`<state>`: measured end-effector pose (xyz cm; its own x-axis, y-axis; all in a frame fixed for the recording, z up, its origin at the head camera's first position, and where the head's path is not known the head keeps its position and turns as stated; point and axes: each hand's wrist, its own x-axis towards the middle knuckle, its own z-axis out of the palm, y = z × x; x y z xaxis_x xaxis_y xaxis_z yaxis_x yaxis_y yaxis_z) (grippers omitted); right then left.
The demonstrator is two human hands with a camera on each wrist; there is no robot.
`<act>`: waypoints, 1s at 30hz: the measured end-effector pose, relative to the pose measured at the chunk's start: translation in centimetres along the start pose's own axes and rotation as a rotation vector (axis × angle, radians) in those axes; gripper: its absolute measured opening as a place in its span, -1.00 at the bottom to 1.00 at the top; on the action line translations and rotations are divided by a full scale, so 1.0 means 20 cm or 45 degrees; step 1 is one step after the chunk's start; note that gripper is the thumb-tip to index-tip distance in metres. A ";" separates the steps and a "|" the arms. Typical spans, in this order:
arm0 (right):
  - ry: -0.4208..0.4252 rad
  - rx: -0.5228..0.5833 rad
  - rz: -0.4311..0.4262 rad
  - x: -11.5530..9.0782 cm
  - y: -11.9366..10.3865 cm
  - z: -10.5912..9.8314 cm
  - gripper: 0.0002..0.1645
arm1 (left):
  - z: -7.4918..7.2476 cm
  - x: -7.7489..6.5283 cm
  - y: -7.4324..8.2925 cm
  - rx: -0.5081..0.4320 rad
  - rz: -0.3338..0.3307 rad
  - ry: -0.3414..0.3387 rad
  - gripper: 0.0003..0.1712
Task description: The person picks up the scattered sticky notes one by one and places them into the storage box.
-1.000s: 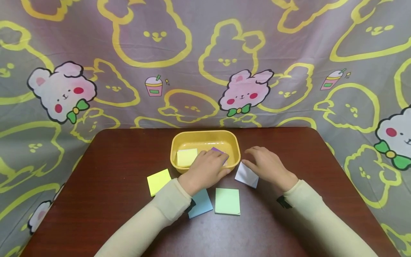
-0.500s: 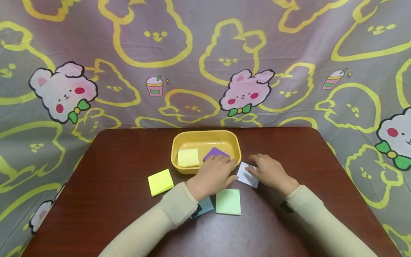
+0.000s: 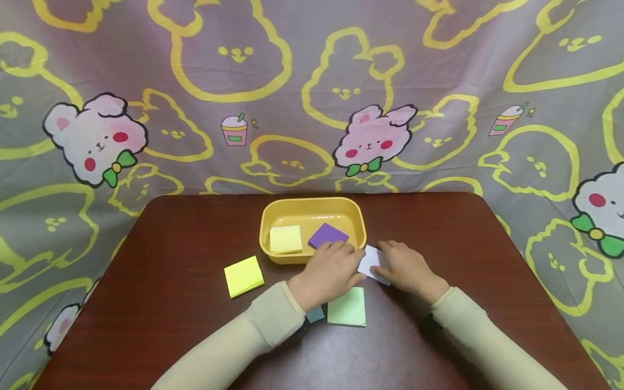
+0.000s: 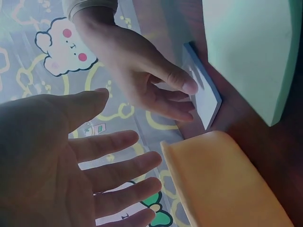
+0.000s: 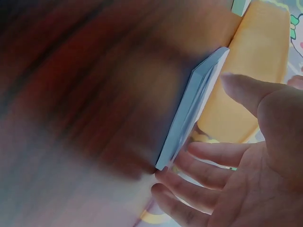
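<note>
A white pad of sticky notes [image 3: 371, 264] lies on the table by the tray's front right corner. My right hand [image 3: 413, 271] is over its right side, thumb above the top sheet and fingers at its edge; in the right wrist view the fingers are loosely bent and do not grip the pad [image 5: 194, 106]. My left hand [image 3: 327, 275] hovers in front of the tray, its fingertips near the pad's left side. The left wrist view shows its fingers [image 4: 128, 165] spread, holding nothing. Inside the yellow tray [image 3: 312, 203] lie a pale yellow pad [image 3: 286, 239] and a purple pad [image 3: 328, 235].
A bright yellow pad [image 3: 244, 277] lies left of the tray. Nearer me is a light green pad [image 3: 346, 310], beside a blue pad [image 3: 316, 314] mostly hidden under my left wrist. A patterned cloth [image 3: 292, 81] hangs behind the brown table [image 3: 170, 281].
My left hand has come out of the tray and moved right and nearer, uncovering the purple pad. My right hand has lowered toward me, over the white pad.
</note>
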<state>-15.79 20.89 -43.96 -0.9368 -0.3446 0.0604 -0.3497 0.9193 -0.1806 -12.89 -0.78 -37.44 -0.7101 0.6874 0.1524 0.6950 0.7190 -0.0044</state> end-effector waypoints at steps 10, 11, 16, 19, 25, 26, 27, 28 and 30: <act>-0.038 0.021 0.028 0.01 -0.02 -0.01 -0.08 | 0.00 -0.01 0.00 0.012 -0.008 0.020 -0.49; -0.038 0.034 0.035 0.01 -0.02 -0.01 -0.07 | 0.01 -0.01 0.00 0.012 -0.009 0.017 -0.49; -0.031 0.101 0.077 0.02 0.00 0.00 -0.04 | 0.01 -0.01 0.00 0.017 -0.011 0.007 -0.50; -0.022 0.119 0.094 0.03 0.00 -0.01 -0.07 | 0.01 -0.01 0.00 0.020 -0.010 0.005 -0.49; 0.010 0.158 0.093 0.03 -0.01 -0.02 -0.11 | 0.02 -0.01 0.00 0.028 -0.008 -0.011 -0.48; 0.015 0.164 0.089 0.03 -0.01 -0.02 -0.12 | 0.02 -0.01 0.00 0.029 -0.006 -0.012 -0.48; 0.017 0.172 0.086 0.04 -0.02 -0.02 -0.14 | 0.02 -0.01 0.00 0.034 -0.004 -0.013 -0.48; 0.021 0.179 0.080 0.04 -0.02 -0.02 -0.17 | 0.02 -0.02 0.00 0.037 -0.003 -0.013 -0.48; 0.032 0.181 0.074 0.04 -0.02 -0.03 -0.27 | 0.02 -0.02 -0.01 0.037 -0.004 -0.009 -0.48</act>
<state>-16.37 20.36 -43.24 -0.9559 -0.2851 0.0699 -0.2921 0.9007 -0.3216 -12.75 -1.10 -37.91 -0.7134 0.6855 0.1459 0.6890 0.7240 -0.0325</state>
